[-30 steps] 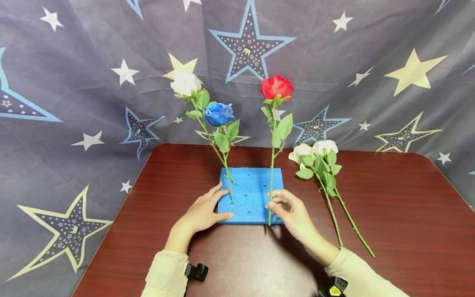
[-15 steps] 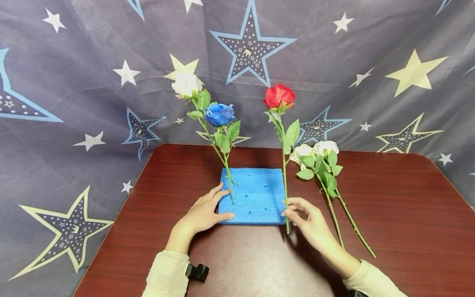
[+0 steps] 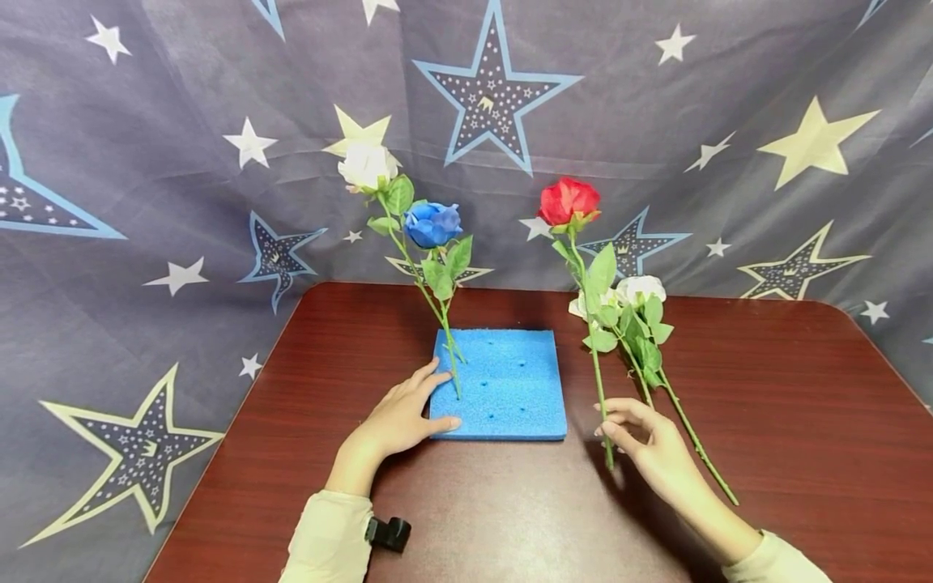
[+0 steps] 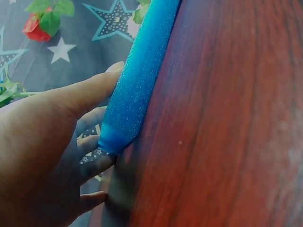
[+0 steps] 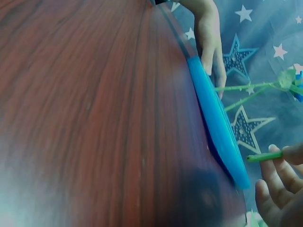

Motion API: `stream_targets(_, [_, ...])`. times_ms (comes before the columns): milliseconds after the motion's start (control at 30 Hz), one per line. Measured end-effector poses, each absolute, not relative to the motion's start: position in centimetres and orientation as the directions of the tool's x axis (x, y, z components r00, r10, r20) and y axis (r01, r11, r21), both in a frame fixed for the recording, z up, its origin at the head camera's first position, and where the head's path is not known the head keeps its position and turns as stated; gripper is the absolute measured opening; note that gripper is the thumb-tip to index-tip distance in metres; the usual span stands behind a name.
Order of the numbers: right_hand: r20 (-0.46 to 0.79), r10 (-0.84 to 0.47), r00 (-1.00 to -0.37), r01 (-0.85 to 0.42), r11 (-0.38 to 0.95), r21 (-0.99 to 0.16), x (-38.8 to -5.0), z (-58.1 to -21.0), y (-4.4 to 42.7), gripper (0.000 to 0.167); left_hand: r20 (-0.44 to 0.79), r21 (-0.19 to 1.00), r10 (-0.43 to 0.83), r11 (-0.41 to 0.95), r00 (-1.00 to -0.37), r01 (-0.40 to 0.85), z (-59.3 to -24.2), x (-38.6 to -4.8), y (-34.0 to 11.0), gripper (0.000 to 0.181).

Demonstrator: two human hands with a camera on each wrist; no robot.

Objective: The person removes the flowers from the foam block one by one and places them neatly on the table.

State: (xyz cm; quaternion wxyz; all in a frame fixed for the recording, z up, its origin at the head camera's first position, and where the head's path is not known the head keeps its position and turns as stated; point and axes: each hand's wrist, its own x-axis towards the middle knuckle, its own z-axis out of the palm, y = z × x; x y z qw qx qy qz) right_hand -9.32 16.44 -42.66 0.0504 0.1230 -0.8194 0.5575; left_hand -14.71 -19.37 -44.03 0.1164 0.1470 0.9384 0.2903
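Observation:
A red artificial rose is upright but leans slightly left, its stem pinched between the thumb and fingers of my right hand. Its lower stem end shows below the fingertips in the right wrist view, apart from the foam. My left hand rests with spread, fairly straight fingers on the left side of a blue foam block, the thumb by its front edge. A white rose and a blue rose stand in the block's left side. Several small holes dot its top.
White roses lie on the table to the right, partly behind the red rose and right hand. The dark red wooden table meets a grey star-patterned cloth at the back. A black device is on the left wrist.
My right hand has carried the red rose rightward and toward me, from over the foam's right side to beyond its right edge. The left hand and the standing roses stay put.

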Motion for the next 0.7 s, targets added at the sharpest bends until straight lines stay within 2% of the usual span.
stream_targets(367, [0.142,-0.105,-0.984,-0.174,0.444,-0.879,-8.4,-42.2,19.5,0.021,-0.135,0.58,0.344,0.788,-0.929,0.208,-43.8,-14.6,-19.3,0.077])
stream_targets(700, [0.111,-0.078,-0.991,-0.135,0.472,-0.871,-7.4,-42.7,21.5,0.021,-0.133,0.578,0.347,0.788,-0.928,0.212,-43.9,-14.7,-19.3,0.077])
